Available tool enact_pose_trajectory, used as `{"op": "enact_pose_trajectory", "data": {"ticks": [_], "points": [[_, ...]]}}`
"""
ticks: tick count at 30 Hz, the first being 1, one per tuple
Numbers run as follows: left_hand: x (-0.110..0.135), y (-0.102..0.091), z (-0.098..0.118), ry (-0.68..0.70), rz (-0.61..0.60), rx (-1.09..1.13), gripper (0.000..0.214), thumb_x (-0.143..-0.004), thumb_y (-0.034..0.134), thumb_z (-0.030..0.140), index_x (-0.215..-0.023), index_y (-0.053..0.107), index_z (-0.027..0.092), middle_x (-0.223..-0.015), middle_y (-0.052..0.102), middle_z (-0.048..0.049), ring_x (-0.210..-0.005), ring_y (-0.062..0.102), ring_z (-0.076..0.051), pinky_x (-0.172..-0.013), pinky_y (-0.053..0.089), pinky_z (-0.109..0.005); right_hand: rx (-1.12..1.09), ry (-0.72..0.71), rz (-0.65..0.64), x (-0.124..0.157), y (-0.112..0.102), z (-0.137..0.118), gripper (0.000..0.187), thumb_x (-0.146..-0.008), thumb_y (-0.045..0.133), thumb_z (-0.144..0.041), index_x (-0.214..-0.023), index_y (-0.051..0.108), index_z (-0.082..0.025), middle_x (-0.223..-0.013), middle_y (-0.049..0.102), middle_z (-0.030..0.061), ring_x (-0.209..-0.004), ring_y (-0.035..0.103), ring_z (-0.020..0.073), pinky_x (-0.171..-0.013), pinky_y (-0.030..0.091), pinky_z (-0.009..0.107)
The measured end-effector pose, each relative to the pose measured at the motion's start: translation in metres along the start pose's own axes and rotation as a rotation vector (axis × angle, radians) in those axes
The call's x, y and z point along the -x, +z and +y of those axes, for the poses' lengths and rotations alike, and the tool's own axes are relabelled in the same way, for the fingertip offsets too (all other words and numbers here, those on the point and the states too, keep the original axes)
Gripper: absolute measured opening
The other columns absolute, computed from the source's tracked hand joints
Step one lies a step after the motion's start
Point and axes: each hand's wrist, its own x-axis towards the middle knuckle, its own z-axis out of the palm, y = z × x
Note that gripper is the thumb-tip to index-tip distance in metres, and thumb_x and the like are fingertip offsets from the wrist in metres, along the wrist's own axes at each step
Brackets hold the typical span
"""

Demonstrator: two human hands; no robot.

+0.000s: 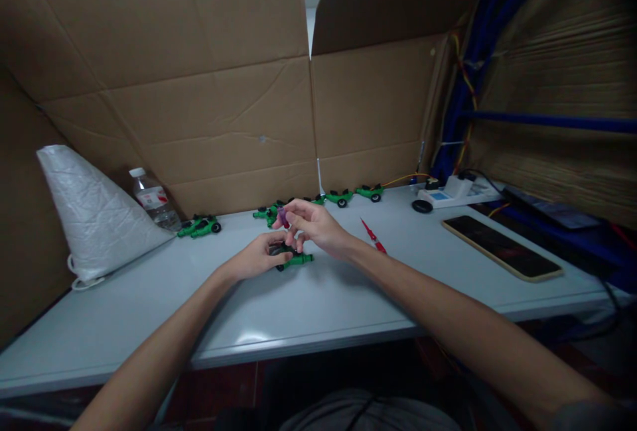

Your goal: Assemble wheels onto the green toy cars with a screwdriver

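Toy (pixel 299 259) in the left hand (pixel 257 256), over the white table (pixel 259 315).
That hand closes round the toy; just above it, the right hand (pixel 318 224) pinches a purple piece (pixel 283 217), too blurred to identify surely. Beyond, more toys (pixel 340 197) stand along the cardboard (pixel 209 113); a red tool (pixel 373 235) lies to the right, a phone (pixel 501 246) farther right.

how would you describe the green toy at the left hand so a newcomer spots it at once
On the pale table, before the cardboard wall, find the left hand. The green toy is partly covered by it, one green end poking out rightward. Other green toys sit farther back by the cardboard; this one is nearest the table's front edge.
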Motion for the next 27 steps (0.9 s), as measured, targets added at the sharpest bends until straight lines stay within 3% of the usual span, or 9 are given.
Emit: {"op": "enact_pose_trajectory", "data": {"ticks": [7,11,14,20,23,27], "points": [[0.001,0.000,0.004,0.005,0.013,-0.021,0.028,-0.097,0.066,0.041,-0.107,0.070,0.015,-0.107,0.070,-0.0081,-0.098,0.062,-0.021,-0.089,0.050,-0.032,0.036,-0.031,0.055,0.000,0.003,-0.003,0.051,-0.087,0.078,-0.055,-0.122,0.057,-0.024,-0.092,0.066,-0.0008,-0.058,0.067,0.0100,-0.044,0.057,0.020],[0.000,-0.001,0.001,0.014,0.046,-0.037,0.029,-0.097,0.068,0.042,-0.106,0.071,0.015,-0.107,0.072,-0.0092,-0.100,0.065,-0.022,-0.093,0.050,-0.033,0.053,-0.036,0.119,0.000,0.003,-0.005,0.052,-0.081,0.084,-0.053,-0.105,0.050,-0.023,-0.098,0.069,-0.0005,-0.052,0.065,0.0091,-0.041,0.055,0.021],[0.000,-0.002,-0.004,0.006,0.077,-0.057,0.031,-0.096,0.069,0.044,-0.105,0.072,0.015,-0.105,0.073,-0.0094,-0.100,0.066,-0.022,-0.092,0.050,-0.033,0.033,-0.020,0.148,-0.001,0.001,-0.004,0.059,-0.076,0.087,-0.054,-0.104,0.043,-0.025,-0.089,0.069,-0.0040,-0.048,0.062,0.0091,-0.039,0.053,0.021],[0.001,-0.001,-0.006,0.003,0.109,-0.102,0.032,-0.097,0.067,0.046,-0.101,0.070,0.014,-0.099,0.072,-0.0067,-0.091,0.064,-0.019,-0.085,0.049,-0.031,-0.021,-0.012,0.047,0.000,-0.001,-0.005,0.045,-0.096,0.063,-0.063,-0.111,0.057,-0.021,-0.097,0.067,0.0012,-0.060,0.064,0.0084,-0.053,0.059,0.023],[0.001,0.000,-0.004,0.005,0.106,-0.103,0.031,-0.098,0.067,0.045,-0.102,0.070,0.015,-0.101,0.072,-0.0072,-0.093,0.065,-0.020,-0.086,0.049,-0.031,-0.003,-0.034,0.084,-0.001,-0.001,-0.002,0.048,-0.089,0.073,-0.062,-0.105,0.051,-0.022,-0.098,0.072,0.0023,-0.056,0.063,0.0089,-0.049,0.058,0.024],[0.001,0.000,-0.001,0.006,0.110,-0.109,0.029,-0.097,0.068,0.043,-0.102,0.072,0.015,-0.104,0.073,-0.0080,-0.099,0.066,-0.021,-0.089,0.048,-0.032,-0.003,-0.030,0.139,-0.003,-0.001,0.001,0.057,-0.080,0.083,-0.059,-0.102,0.042,-0.025,-0.083,0.072,-0.0039,-0.048,0.060,0.0101,-0.042,0.054,0.023]]}}
